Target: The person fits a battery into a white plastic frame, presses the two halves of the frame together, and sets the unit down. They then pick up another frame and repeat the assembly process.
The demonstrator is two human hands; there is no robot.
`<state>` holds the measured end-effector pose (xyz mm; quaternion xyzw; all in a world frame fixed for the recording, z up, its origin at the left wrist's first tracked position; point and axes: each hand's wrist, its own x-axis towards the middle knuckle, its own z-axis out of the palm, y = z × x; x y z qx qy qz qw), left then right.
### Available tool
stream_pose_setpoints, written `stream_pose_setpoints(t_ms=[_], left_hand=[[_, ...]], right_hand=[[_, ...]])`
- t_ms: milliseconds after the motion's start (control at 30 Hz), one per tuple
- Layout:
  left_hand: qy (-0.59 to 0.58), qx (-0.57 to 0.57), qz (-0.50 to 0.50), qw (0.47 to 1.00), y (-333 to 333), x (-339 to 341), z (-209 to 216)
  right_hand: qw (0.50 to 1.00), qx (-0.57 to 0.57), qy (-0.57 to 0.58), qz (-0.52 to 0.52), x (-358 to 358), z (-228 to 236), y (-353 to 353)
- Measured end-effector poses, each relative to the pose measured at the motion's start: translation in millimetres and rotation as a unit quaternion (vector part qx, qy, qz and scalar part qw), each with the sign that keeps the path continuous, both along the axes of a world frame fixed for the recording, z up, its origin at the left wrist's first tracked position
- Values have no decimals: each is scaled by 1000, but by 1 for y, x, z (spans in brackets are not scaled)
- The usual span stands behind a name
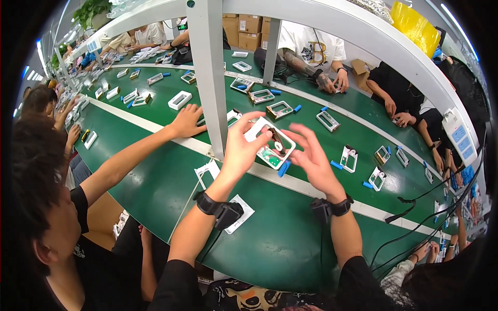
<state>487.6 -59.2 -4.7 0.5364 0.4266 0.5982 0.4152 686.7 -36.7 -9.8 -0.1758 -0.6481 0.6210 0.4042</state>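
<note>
My left hand (243, 145) is closed round the side of a white plastic housing (255, 132), raised over the green bench. Inside the housing show a green circuit board (271, 157) and a dark part with a small white disc (279, 146). A blue cylinder (284, 168) hangs at its lower right corner. My right hand (315, 163) is beside that corner, fingers stretched and apart, slightly blurred; whether a fingertip touches the housing I cannot tell. Below my left hand, an empty white frame (208, 174) and a flat white piece (239, 213) lie on the bench, partly covered by my arm.
A grey metal post (208, 78) rises just left of my hands. Several similar housings with blue cylinders, one (280, 109) nearby, lie on the green belt (311, 145). A co-worker's hand (188, 122) reaches in from the left. Black cables (415, 228) hang at right.
</note>
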Motion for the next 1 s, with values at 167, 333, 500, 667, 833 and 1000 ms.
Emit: stream_pose_setpoints(t_ms=[167,333,500,667,833,1000], left_hand=[[28,82,116,989,-15,29,14],[473,393,236,752,-18,23,26],[445,389,77,803,-7,19,5],[302,249,133,911,-14,22,5],[122,106,135,978,-23,37,19],[232,31,35,972,-31,34,32]], right_hand=[[996,-45,25,-72,-8,-4,-10],[995,-49,-26,-87,6,-6,-2],[998,-37,-27,-54,15,2,-2],[998,-39,-25,-41,24,5,4],[994,-14,-12,-107,26,0,2],[991,30,-30,-126,29,4,-5]])
